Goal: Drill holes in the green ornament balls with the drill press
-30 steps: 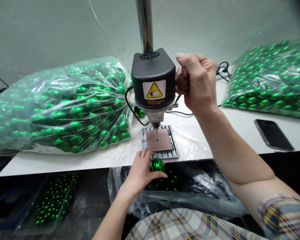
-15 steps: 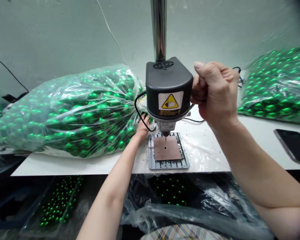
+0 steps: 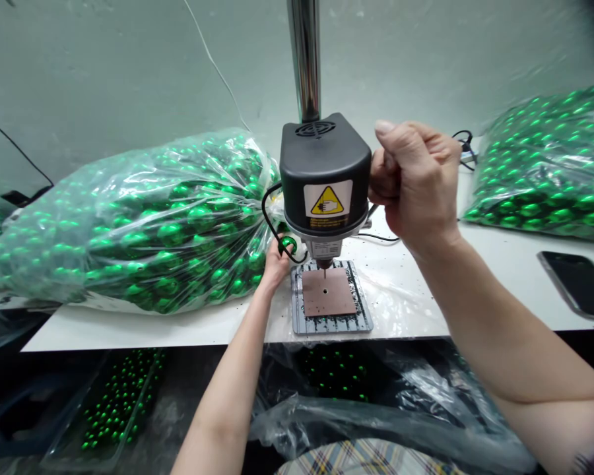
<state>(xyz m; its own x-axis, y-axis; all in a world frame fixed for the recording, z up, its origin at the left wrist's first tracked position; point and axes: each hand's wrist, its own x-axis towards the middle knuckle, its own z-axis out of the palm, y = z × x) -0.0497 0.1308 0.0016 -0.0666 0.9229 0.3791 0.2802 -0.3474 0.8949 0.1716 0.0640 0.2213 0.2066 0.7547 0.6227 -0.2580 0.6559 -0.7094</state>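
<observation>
My left hand (image 3: 276, 264) holds a shiny green ball (image 3: 289, 245) just left of the bench drill press (image 3: 325, 148), partly behind its black cable. My right hand (image 3: 420, 181) is closed in a fist at the right side of the black drill head, round the feed handle, which is mostly hidden; only a short bit of its rod shows. The thin drill bit (image 3: 325, 272) points down over a brown square pad (image 3: 332, 302) with a small dark hole. The pad lies on the grey slotted base (image 3: 299, 323), strewn with dark shavings.
A large clear bag (image 3: 153, 244) of green balls lies left, its gathered mouth towards the drill. Another full bag (image 3: 549, 171) stands right, behind a phone (image 3: 577, 284). Below the white table (image 3: 406, 290) are a clear bin (image 3: 119, 396) of green balls and plastic sheeting (image 3: 376, 422).
My left hand has come out of the bag's mouth area towards me, with a green ball now showing in its fingers. My right hand stays at the drill handle; the view has shifted slightly.
</observation>
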